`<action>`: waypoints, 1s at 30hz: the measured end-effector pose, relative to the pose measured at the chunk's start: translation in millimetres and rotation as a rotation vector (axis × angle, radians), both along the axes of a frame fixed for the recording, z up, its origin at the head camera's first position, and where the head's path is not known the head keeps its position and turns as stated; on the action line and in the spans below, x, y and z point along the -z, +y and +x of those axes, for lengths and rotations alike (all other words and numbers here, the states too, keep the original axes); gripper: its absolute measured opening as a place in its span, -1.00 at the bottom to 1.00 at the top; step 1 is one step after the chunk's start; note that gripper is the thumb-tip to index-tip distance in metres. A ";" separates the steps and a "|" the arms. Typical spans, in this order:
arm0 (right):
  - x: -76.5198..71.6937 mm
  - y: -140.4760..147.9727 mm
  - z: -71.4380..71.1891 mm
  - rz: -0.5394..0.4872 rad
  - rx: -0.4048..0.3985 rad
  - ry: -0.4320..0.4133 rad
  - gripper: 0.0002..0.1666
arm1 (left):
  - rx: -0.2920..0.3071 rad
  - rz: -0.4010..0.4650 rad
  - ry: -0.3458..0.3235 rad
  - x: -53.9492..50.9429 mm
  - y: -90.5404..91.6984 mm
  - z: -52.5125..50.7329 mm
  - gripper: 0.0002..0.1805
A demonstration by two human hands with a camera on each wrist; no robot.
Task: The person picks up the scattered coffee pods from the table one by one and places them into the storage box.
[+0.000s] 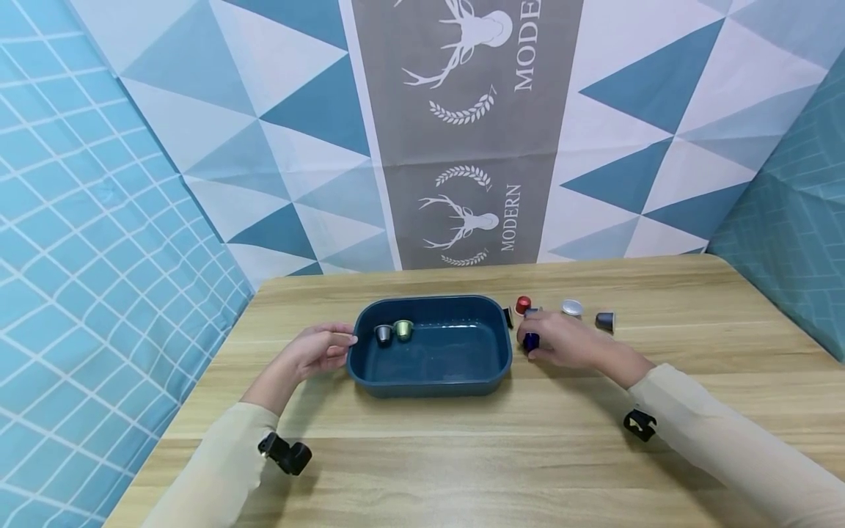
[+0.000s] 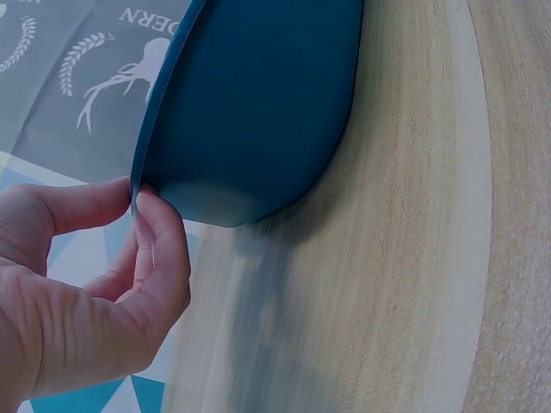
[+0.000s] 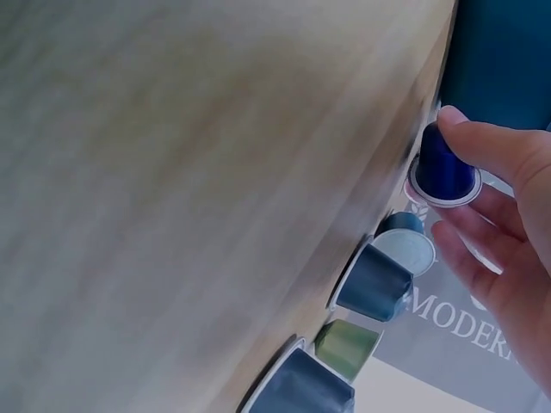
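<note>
A dark blue tray (image 1: 429, 390) stands on the table, holding a grey capsule (image 1: 383, 334) and a green capsule (image 1: 403, 329) at its left. My left hand (image 1: 323, 350) pinches the tray's left rim between thumb and fingers, as the left wrist view shows at the tray wall (image 2: 250, 103). Just right of the tray, my right hand (image 1: 561, 339) holds a shiny dark blue capsule (image 3: 446, 168) between thumb and fingers. In the right wrist view its silver-edged wide end faces the lower side.
Beyond and beside my right hand lie a red capsule (image 1: 523, 304), a capsule with a silver lid (image 1: 572, 307) and a dark grey capsule (image 1: 604, 321). A green capsule (image 3: 346, 348) shows among others in the right wrist view. Patterned cloth hangs behind the wooden table (image 1: 422, 469).
</note>
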State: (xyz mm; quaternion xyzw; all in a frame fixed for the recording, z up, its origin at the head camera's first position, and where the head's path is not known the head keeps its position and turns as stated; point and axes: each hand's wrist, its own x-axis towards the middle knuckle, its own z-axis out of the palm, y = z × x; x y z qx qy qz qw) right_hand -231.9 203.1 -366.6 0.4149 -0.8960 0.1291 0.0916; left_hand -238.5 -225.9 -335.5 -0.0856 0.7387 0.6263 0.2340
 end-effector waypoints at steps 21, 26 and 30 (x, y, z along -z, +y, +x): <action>-5.1 -3.3 0.1 -0.051 -0.026 0.175 -0.73 | -0.016 -0.011 -0.011 -1.2 2.2 0.0 -0.52; -8.4 -4.1 0.3 -0.044 -0.024 0.201 -0.74 | -0.017 -0.019 -0.011 -1.7 3.2 0.5 -0.50; -11.1 -4.6 0.6 -0.034 -0.021 0.231 -0.74 | -0.014 -0.026 -0.003 -1.3 3.3 0.7 -0.49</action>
